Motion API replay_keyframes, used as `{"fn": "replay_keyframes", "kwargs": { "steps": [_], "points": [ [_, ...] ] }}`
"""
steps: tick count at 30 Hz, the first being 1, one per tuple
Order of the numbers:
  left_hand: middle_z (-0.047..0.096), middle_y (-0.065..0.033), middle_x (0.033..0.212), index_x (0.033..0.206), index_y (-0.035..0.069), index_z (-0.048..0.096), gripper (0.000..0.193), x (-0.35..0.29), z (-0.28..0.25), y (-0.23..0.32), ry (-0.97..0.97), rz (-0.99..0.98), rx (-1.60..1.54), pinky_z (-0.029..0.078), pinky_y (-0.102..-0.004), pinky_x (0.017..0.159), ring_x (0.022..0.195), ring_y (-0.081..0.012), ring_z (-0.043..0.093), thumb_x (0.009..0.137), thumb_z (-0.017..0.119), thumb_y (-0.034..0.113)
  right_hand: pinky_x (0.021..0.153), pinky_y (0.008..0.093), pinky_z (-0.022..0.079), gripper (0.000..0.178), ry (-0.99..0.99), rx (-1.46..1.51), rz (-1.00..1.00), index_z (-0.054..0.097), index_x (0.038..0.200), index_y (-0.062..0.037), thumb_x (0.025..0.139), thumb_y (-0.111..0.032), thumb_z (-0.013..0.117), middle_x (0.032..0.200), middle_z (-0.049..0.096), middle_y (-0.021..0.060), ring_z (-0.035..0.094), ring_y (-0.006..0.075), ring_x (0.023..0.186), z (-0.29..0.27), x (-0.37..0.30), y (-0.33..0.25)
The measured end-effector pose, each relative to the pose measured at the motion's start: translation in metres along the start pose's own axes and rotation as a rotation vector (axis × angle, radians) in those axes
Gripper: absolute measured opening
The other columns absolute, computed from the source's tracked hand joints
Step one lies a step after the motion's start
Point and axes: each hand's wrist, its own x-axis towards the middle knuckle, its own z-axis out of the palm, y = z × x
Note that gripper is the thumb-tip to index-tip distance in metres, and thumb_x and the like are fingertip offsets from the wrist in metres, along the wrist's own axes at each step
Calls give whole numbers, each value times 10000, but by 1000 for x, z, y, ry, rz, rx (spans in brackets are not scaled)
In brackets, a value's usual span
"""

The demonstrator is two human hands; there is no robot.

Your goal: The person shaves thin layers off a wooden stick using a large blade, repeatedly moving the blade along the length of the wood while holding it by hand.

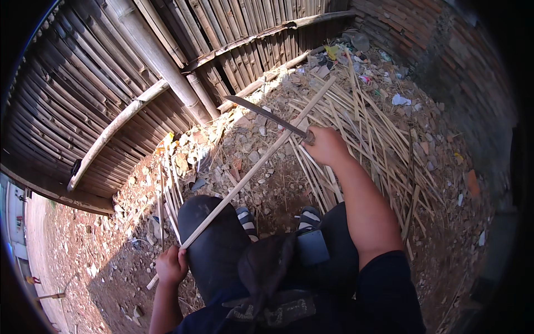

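A long pale bamboo strip [253, 171] runs slantwise over my left thigh, from lower left to upper right. Near its lower end my left hand [171, 266] is closed around it. My right hand [327, 146] grips the handle of a machete [267, 114], whose long dark blade points to the upper left. The blade crosses the strip close to my right fist; whether the two touch I cannot tell. On the ground at the right lies a loose pile of split bamboo strips [370, 128], with several more beside my left knee.
A bamboo-slat wall [245, 61] with round poles stands ahead and left; a brick wall [467, 61] rises at the right. Rubble and litter cover the ground [261, 139]. My sandalled feet [247, 221] are between my bent knees, and a dark flat rectangular object [312, 247] rests on my right thigh.
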Motion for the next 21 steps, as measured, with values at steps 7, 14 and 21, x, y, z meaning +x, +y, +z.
{"fn": "replay_keyframes", "kwargs": {
  "steps": [7, 14, 21],
  "points": [
    [556, -198, 615, 777, 63, 519, 303, -1, 13, -2, 31, -1, -51, 462, -547, 539, 573, -446, 592, 995, 578, 266, 763, 503, 556, 267, 18, 59, -52, 707, 1033, -96, 826, -261, 742, 873, 724, 169, 707, 390, 844, -1, 4, 20],
    [555, -199, 619, 759, 60, 508, 332, 6, 4, 4, 34, 7, -32, 462, -548, 542, 577, -444, 593, 1010, 555, 273, 790, 486, 555, 318, 129, 77, 54, 716, 1100, -81, 835, -248, 766, 919, 733, 191, 703, 395, 895, -4, 5, 19],
    [555, -215, 632, 761, 54, 504, 338, 5, 6, 12, 20, -11, -77, 449, -549, 534, 576, -455, 584, 1027, 533, 261, 793, 502, 561, 472, -17, -145, -220, 684, 1227, -179, 777, -252, 811, 879, 726, 153, 710, 382, 903, -10, -12, -12]
  ]
}}
